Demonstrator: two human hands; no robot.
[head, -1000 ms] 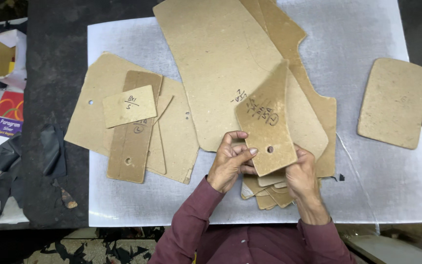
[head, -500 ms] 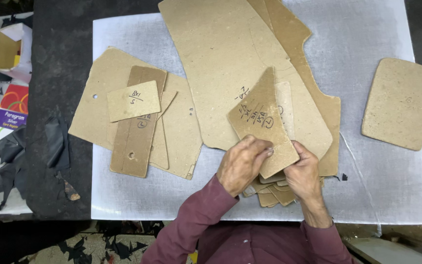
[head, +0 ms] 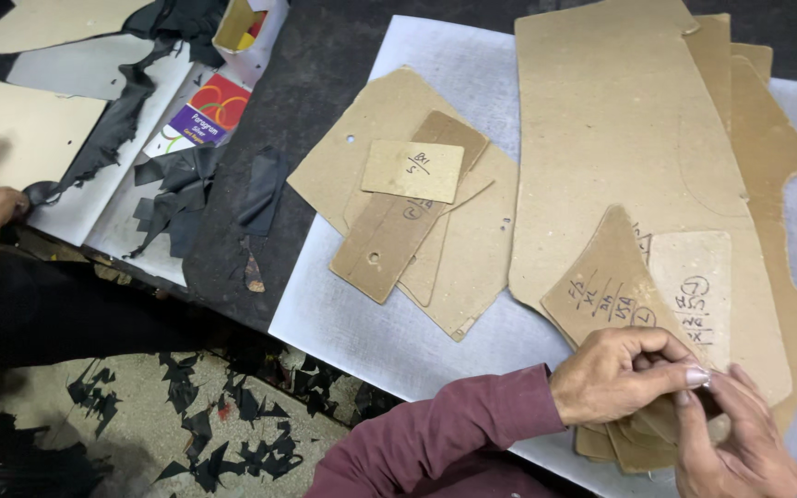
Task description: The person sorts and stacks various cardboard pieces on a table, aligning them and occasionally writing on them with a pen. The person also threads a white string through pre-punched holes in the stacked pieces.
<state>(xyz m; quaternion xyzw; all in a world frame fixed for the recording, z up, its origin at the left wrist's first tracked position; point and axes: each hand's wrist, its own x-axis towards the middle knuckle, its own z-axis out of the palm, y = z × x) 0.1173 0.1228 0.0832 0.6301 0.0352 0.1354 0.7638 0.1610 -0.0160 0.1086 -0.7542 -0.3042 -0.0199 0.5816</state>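
A dark worktable [head: 325, 74] carries a white felt-like sheet [head: 352, 323] that reaches its near edge. On the sheet lie a fanned pile of small brown cardboard patterns [head: 417, 212] and, toward the right edge, a stack of large brown cardboard patterns [head: 629, 120]. At the left edge, black leather scraps [head: 177, 198] lie on pale boards [head: 57, 138] beside a small open printed box [head: 242, 23].

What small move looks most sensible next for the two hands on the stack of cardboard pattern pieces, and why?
Probably slide the top handwritten pattern piece free of the small stack. Both the left hand and the right hand pinch at its lower edge, fingertips meeting there, and it lies fanned over a paler piece on the large board, so it seems already separated from the rest.
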